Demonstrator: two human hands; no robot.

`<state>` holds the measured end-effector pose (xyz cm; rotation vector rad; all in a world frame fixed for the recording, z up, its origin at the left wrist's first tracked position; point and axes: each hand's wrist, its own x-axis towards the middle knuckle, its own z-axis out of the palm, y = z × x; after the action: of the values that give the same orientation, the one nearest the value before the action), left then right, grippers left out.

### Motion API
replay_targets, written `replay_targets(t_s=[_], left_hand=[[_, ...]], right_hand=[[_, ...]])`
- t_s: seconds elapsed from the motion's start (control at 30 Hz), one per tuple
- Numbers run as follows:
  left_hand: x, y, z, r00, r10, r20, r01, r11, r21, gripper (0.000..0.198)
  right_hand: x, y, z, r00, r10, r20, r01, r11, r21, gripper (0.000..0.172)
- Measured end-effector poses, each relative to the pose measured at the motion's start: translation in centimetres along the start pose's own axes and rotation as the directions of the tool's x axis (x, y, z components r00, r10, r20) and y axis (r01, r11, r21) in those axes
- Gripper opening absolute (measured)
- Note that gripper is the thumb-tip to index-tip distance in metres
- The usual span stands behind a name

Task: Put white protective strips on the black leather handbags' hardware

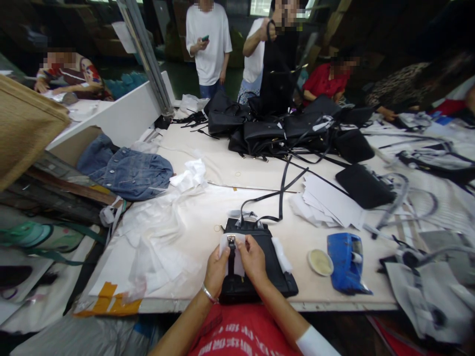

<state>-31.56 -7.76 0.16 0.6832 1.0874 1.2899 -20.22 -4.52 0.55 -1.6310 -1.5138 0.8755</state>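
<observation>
A black handbag (272, 269) lies flat on the table right in front of me, its long thin strap (282, 198) trailing away over the tabletop. Across the bag's front runs a short black belt with a metal buckle (231, 239). A small white paper sheet (239, 267) sits under that belt. My left hand (215, 272) pinches the paper's left side by the buckle. On the other side, my right hand (253, 259) is closed on the paper's right edge, thumb close to the belt. White wrapping (282, 255) sticks out at the bag's right side.
A blue tape dispenser (339, 264) and a round shallow dish (320, 262) stand to the right, below stacked white sheets (326, 200). Crumpled tissue (156, 242) and a denim jacket (128, 170) lie left. Black bags (263, 131) are heaped at the back; several people are beyond.
</observation>
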Motion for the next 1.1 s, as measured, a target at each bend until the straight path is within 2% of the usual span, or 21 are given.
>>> replay_targets(t_s=[0.2, 0.3, 0.4, 0.47, 0.53, 0.6, 0.67, 0.73, 0.83, 1.1], left_hand=[[0.2, -0.5, -0.1, 1.0, 0.024, -0.005, -0.024, 0.999, 0.034, 0.042], [0.3, -0.8, 0.0, 1.0, 0.029, -0.001, -0.028, 0.997, 0.072, 0.042], [0.5, -0.8, 0.1, 0.999, 0.042, -0.02, -0.039, 0.993, 0.11, 0.041], [0.6, -0.7, 0.1, 0.999, 0.045, -0.031, -0.041, 0.993, 0.112, 0.04], [0.6, -0.5, -0.1, 0.999, 0.032, -0.042, -0.028, 0.994, 0.103, 0.041], [0.6, -0.4, -0.1, 0.999, 0.013, -0.043, -0.009, 0.995, 0.096, 0.043], [0.5, -0.2, -0.1, 1.0, -0.001, -0.02, 0.003, 0.996, 0.087, 0.045], [0.4, 0.0, 0.1, 1.0, -0.005, 0.022, 0.003, 0.998, 0.07, 0.045], [0.5, 0.2, 0.3, 0.999, 0.014, 0.05, -0.017, 0.999, 0.051, 0.043], [0.4, 0.4, 0.7, 0.993, 0.108, -0.043, -0.092, 0.958, 0.272, 0.041]], right_hand=[[0.3, -0.6, -1.0, 0.993, -0.006, 0.119, -0.007, 0.993, 0.114, 0.023], [0.4, -0.9, -1.6, 0.991, -0.014, 0.132, 0.001, 0.995, 0.1, 0.025], [0.2, -1.3, -1.9, 0.986, -0.091, 0.14, 0.08, 0.993, 0.081, 0.022], [0.1, -1.4, -2.2, 0.966, -0.138, 0.218, 0.104, 0.982, 0.158, 0.025], [0.1, -1.2, -2.6, 0.927, -0.138, 0.349, 0.028, 0.953, 0.303, 0.033], [0.4, -0.7, -2.9, 0.878, -0.112, 0.465, -0.11, 0.899, 0.424, 0.036], [1.0, -0.2, -3.0, 0.851, -0.073, 0.519, -0.217, 0.852, 0.476, 0.032], [1.6, 0.0, -2.9, 0.854, -0.036, 0.519, -0.248, 0.849, 0.467, 0.025], [2.2, -0.2, -2.4, 0.875, -0.013, 0.484, -0.212, 0.888, 0.408, 0.02], [1.8, -0.8, -1.3, 0.946, 0.007, 0.323, -0.093, 0.963, 0.252, 0.025]])
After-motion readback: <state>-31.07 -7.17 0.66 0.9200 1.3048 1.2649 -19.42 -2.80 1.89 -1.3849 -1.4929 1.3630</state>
